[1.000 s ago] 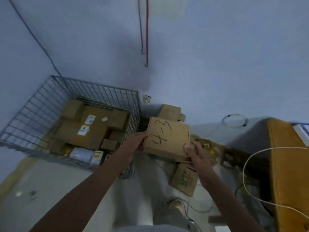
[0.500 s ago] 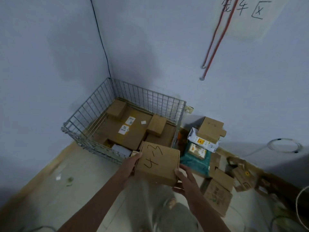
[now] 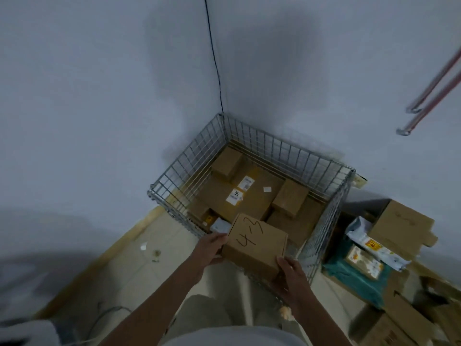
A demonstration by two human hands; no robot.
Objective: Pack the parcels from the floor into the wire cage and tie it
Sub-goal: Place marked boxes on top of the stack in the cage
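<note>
My hands held one parcel between them: the left hand (image 3: 209,248) gripped the left side of the marked box (image 3: 254,243), fingers wrapped onto its side face, and the right hand (image 3: 290,273) gripped its near right corner, fingers curled round the lower edge. Neither hand was spread flat.

The marked box, a closed brown carton with "4-3" handwritten on its lid, was raised over the near rim of the wire cage (image 3: 326,226), partly above the cage interior and partly above the floor (image 3: 139,265). It touched nothing but my hands, as far as I could tell.

Handling, in my judgement: the carton looked stiff and square-edged, with a dry cardboard surface unlikely to slip. I judged it light to moderate, since two hands carried it level without visible strain; contents unknown. Opposite side faces or corners were the sound places to hold; the lid flap should not bear load.

Pose: both forearms reached forward and down from the lower frame, converging on the box, wrists roughly level.

Inside the cage lay several brown cartons, including a large labelled carton (image 3: 239,196) and a small box (image 3: 290,198) resting on top. More parcels (image 3: 364,255) waited on the floor just right of the cage.
</note>
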